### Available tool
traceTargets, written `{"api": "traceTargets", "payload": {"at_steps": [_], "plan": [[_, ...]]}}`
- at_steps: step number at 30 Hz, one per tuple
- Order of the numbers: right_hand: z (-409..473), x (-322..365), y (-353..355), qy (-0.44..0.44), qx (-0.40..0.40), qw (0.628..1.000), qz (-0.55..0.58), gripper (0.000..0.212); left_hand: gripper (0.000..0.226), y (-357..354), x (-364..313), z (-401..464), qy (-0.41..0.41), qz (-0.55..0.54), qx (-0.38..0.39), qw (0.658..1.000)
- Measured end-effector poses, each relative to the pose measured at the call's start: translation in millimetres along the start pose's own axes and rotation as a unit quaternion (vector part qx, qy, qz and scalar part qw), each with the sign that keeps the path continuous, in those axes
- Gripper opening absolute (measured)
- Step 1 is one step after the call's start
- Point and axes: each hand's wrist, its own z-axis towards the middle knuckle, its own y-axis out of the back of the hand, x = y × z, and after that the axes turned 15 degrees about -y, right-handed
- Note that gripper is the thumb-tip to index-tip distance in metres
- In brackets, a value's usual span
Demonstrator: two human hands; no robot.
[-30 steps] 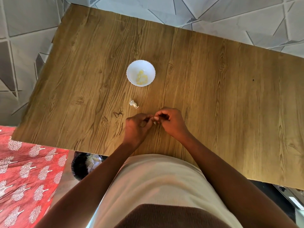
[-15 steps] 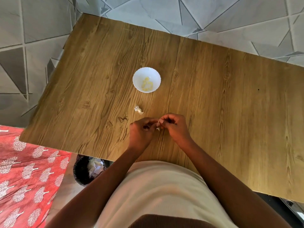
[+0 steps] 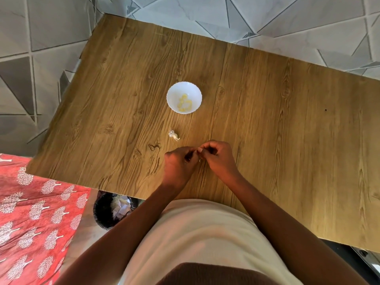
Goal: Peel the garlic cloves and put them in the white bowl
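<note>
Both hands are pinching one tiny garlic clove (image 3: pixel 199 156) between them, left hand (image 3: pixel 178 165) and right hand (image 3: pixel 218 159) fingertip to fingertip. It looks light, firm, slippery once bare, so I'd nip the papery skin at the tip; white bowl (image 3: pixel 174 93) sits well beyond the grip

the person wears a soft cream top (image 3: pixel 197 239) that covers the chest and belly. it looks plain, with no pictures or words on it. near the bottom edge there is a dark brown part (image 3: pixel 216 274), maybe a skirt or trousers, but too little shows to be sure. both arms are bare from the bottom of the view up to the wrist, so no sleeves show. the left hand (image 3: pixel 178 166) and the right hand (image 3: pixel 220 159) are bare too, with no gloves on them.
</note>
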Motion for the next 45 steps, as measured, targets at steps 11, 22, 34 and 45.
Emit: {"api": "traceTargets", "payload": {"at_steps": [11, 22, 34, 45], "plan": [[-0.2, 3.5, 5.9, 0.124, -0.008, 0.986, -0.108, 0.006, 0.008, -1.8, 5.1, 2.7, 0.133, -0.101, 0.002, 0.986], [-0.4, 8.1, 13.6, 0.097, 0.019, 0.992, -0.073, 0.004, 0.010, 0.6, 4.0, 4.0, 0.158, -0.168, 0.016, 0.973], [0.8, 9.9, 15.3, 0.164, 0.041, 0.979, -0.117, 0.004, 0.013, 0.9, 0.3, 4.4, 0.177, -0.185, 0.015, 0.966], [2.8, 1.8, 11.3, 0.049, 0.053, 0.997, -0.022, 0.012, 0.007, 6.0, 6.0, 0.2, 0.133, -0.030, 0.024, 0.990]]}}
